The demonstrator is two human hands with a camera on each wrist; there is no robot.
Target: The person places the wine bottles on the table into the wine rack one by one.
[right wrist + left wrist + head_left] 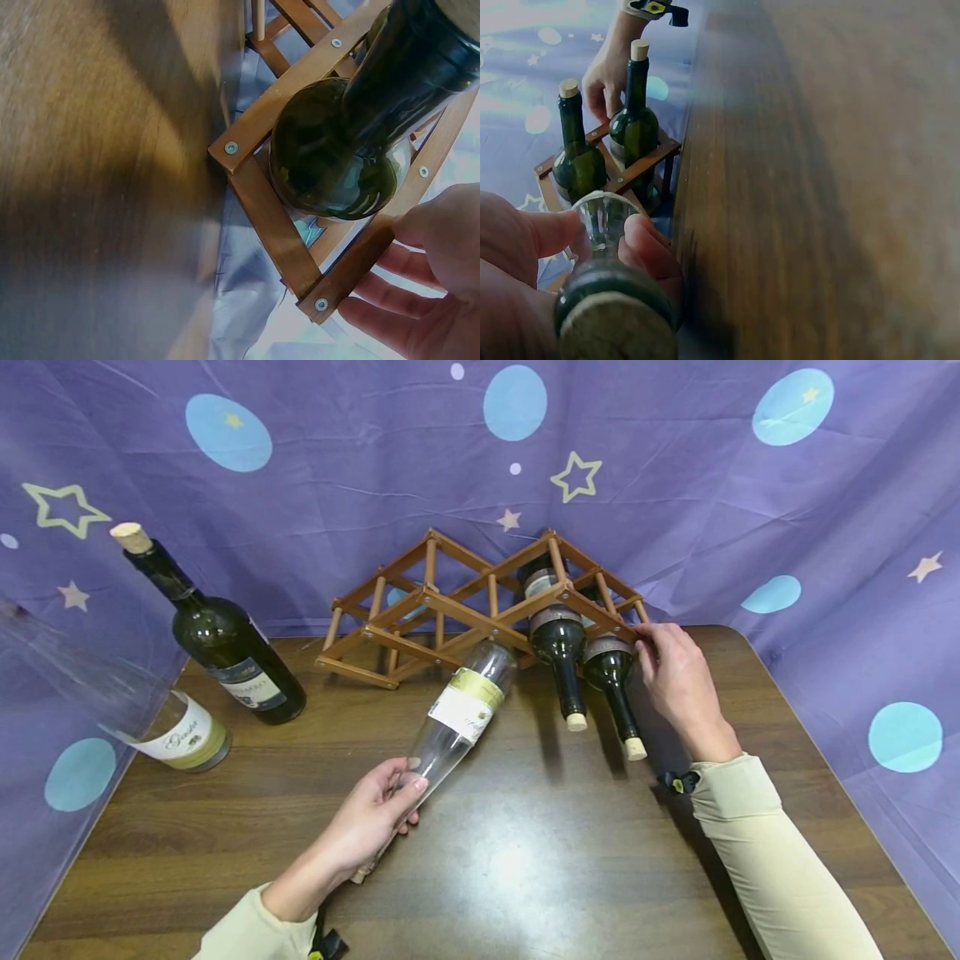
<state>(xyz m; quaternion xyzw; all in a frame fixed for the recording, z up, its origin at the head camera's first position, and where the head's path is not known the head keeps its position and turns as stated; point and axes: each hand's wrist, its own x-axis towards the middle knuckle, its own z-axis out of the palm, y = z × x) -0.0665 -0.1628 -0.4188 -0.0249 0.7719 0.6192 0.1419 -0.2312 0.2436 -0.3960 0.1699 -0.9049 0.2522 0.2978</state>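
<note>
My left hand [367, 818] grips a clear glass wine bottle [457, 714] by its neck, the corked end towards me. The bottle's base overlaps the lower front slats of a wooden folding wine rack [427, 602] in the head view. At the rack's right end, my right hand [678, 681] pinches a slat, thumb on one side and fingers on the other in the right wrist view. Two dark green corked bottles lie in the rack's right part, one [558, 647] left of the other [611, 672], necks pointing towards me.
On the left of the wooden table [487, 860] stand a dark green corked bottle [240, 656] and a clear bottle [183, 735] with a white and yellow-green label. A purple patterned cloth [337, 468] hangs behind the rack and along the sides.
</note>
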